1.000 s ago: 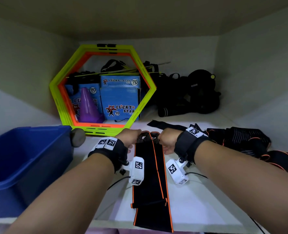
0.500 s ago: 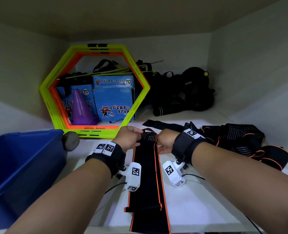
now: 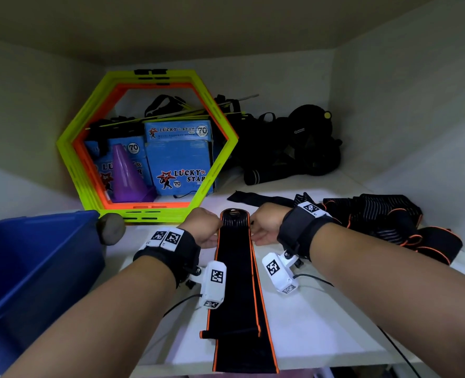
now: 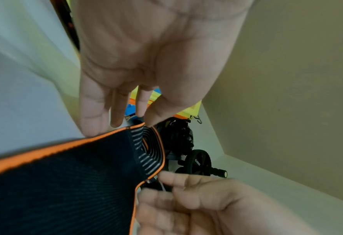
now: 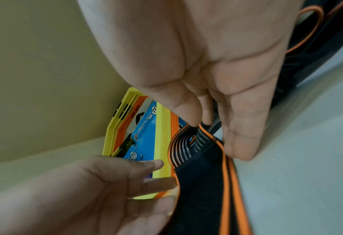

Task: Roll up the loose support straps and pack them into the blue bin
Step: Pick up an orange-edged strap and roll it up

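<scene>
A long black support strap [image 3: 236,282] with orange edges lies down the middle of the white shelf, and its far end is wound into a small roll [image 3: 235,218]. My left hand [image 3: 215,227] pinches the roll's left side with thumb and fingertip [image 4: 146,122]. On the other side my right hand [image 3: 253,228] pinches the roll between thumb and forefinger [image 5: 201,125]. The striped coil [image 4: 150,149] shows between both hands. The blue bin [image 3: 35,257] stands at the front left; what is inside it is hidden. A heap of loose straps [image 3: 389,222] lies to the right.
A green and orange hexagon frame [image 3: 147,214] stands behind the hands, with blue boxes [image 3: 179,159] and a purple cone [image 3: 126,175] inside it. Black gear [image 3: 294,148] fills the back right corner. A grey ball [image 3: 111,227] sits by the bin. Shelf walls close in on both sides.
The roll at the strap's far end has grown thicker and rounder as both hands turned it. Both hands stay at the roll's sides.
</scene>
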Demonstrator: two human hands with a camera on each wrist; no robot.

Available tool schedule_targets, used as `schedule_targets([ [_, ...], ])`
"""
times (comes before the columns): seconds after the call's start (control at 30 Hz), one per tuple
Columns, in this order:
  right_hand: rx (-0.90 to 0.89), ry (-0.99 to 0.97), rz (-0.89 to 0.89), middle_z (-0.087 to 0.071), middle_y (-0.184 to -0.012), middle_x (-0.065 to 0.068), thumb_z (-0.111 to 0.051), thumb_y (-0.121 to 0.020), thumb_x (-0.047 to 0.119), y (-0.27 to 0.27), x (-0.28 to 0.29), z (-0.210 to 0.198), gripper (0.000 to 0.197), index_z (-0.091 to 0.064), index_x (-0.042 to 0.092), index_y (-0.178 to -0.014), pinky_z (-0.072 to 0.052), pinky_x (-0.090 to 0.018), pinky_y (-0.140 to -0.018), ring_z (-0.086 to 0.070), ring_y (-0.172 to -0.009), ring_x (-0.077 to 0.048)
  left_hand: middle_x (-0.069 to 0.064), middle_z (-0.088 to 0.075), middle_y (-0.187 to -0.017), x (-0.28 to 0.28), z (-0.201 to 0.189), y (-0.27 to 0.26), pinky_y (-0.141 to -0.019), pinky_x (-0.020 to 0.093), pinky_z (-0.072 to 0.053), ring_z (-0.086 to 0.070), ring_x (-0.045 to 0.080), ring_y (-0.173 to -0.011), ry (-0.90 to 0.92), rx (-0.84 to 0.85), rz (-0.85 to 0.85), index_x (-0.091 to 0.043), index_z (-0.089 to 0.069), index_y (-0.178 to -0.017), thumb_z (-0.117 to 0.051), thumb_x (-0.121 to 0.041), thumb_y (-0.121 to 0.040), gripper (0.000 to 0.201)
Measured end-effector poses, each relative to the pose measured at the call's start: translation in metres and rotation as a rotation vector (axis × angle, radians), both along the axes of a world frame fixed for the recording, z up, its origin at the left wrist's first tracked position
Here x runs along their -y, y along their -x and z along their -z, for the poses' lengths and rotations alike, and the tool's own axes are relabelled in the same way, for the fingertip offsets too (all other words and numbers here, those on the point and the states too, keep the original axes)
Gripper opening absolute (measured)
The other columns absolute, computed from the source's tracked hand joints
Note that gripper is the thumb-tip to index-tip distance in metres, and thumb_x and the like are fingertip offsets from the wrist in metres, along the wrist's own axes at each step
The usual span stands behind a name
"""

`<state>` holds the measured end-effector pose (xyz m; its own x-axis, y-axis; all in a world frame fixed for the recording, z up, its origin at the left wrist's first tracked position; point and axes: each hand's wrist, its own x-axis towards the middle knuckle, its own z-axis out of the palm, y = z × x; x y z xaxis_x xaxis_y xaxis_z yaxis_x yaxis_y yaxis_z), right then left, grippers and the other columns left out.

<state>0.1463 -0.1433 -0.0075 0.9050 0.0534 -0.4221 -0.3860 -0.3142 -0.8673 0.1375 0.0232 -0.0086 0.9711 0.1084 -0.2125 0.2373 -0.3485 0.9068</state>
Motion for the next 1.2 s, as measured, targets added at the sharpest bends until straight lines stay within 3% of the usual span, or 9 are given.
schedule_targets([
  [0.13,0.023,0.091,-0.037,-0.059,-0.083,-0.016,-0.044,-0.1,0.0,0.009,0.012,-0.007,0.021,-0.053,-0.003,-0.119,-0.057,-0.039,-0.072,-0.063,-0.071,-0.027,0.016,-0.058,-0.098,-0.009,-0.005,0.007,-0.07,0.041,-0.062,-0.068,0.031,-0.077,-0.054,-0.065,0.019,0.001,-0.057,-0.11,-0.058,-0.015,-0.096,0.021],
  [0.23,-0.019,0.085,-0.092,-0.059,-0.093,-0.02,-0.041,-0.102,0.001,0.021,0.014,-0.012,0.029,-0.048,-0.007,-0.13,-0.052,-0.043,-0.091,-0.062,-0.08,-0.031,0.014,-0.057,-0.088,-0.008,-0.01,0.018,-0.066,0.038,-0.059,-0.065,0.03,-0.07,0.005,-0.126,0.08,-0.002,-0.055,-0.101,-0.051,-0.011,-0.1,0.01],
  [0.33,0.009,0.116,-0.143,-0.058,-0.093,-0.018,-0.042,-0.102,0.001,0.032,0.012,-0.016,0.033,-0.047,-0.006,-0.134,-0.051,-0.043,-0.098,-0.062,-0.08,-0.027,0.013,-0.055,-0.092,-0.006,-0.012,0.026,-0.077,0.044,-0.059,-0.063,0.031,-0.071,0.009,-0.169,0.114,-0.003,-0.054,-0.11,-0.05,-0.015,-0.101,0.015],
  [0.4,0.022,0.172,-0.164,-0.058,-0.093,-0.017,-0.043,-0.102,0.001,0.042,0.016,-0.015,0.032,-0.047,-0.005,-0.133,-0.054,-0.044,-0.093,-0.062,-0.078,-0.026,0.014,-0.054,-0.097,-0.01,-0.012,0.031,-0.081,0.049,-0.059,-0.062,0.033,-0.076,-0.048,-0.173,0.115,-0.004,-0.052,-0.12,-0.052,-0.019,-0.1,0.025],
  [0.5,-0.001,0.207,-0.212,-0.059,-0.098,-0.019,-0.045,-0.102,0.001,0.061,0.02,-0.013,0.032,-0.045,-0.006,-0.133,-0.057,-0.04,-0.081,-0.065,-0.075,-0.026,0.018,-0.057,-0.098,-0.018,-0.011,0.04,-0.069,0.048,-0.059,-0.065,0.037,-0.078,-0.085,-0.219,0.138,-0.001,-0.046,-0.13,-0.053,-0.02,-0.101,0.035],
  [0.63,0.026,0.176,-0.215,-0.058,-0.099,-0.019,-0.046,-0.099,-0.002,0.075,0.013,-0.012,0.032,-0.048,0.001,-0.13,-0.059,-0.037,-0.073,-0.066,-0.071,-0.025,0.023,-0.061,-0.092,-0.017,-0.011,0.059,-0.075,0.046,-0.059,-0.066,0.037,-0.073,-0.059,-0.268,0.205,0.002,-0.049,-0.123,-0.053,-0.018,-0.102,0.029],
  [0.77,0.037,0.201,-0.196,-0.057,-0.089,-0.016,-0.044,-0.101,0.0,0.088,0.012,-0.008,0.029,-0.047,-0.003,-0.13,-0.057,-0.038,-0.079,-0.062,-0.069,-0.023,0.023,-0.065,-0.095,-0.021,-0.009,0.071,-0.069,0.046,-0.061,-0.068,0.037,-0.07,-0.128,-0.213,0.188,0.002,-0.05,-0.124,-0.054,-0.019,-0.101,0.031],
  [0.93,-0.04,0.177,-0.191,-0.056,-0.088,-0.015,-0.042,-0.103,0.004,0.11,0.01,-0.007,0.035,-0.044,-0.004,-0.137,-0.058,-0.03,-0.058,-0.062,-0.068,-0.023,0.024,-0.066,-0.095,-0.023,-0.008,0.092,-0.079,0.045,-0.06,-0.069,0.033,-0.063,-0.109,-0.23,0.216,0.001,-0.055,-0.105,-0.054,-0.019,-0.101,0.021],
  [1.2,-0.039,0.1,-0.132,-0.053,-0.089,-0.017,-0.042,-0.102,0.001,0.127,0.011,-0.002,0.036,-0.043,-0.008,-0.136,-0.055,-0.041,-0.081,-0.06,-0.072,-0.027,0.024,-0.073,-0.088,-0.027,-0.005,0.113,-0.073,0.04,-0.06,-0.069,0.029,-0.064,-0.052,-0.195,0.184,0.004,-0.061,-0.1,-0.056,-0.012,-0.099,0.017],
])
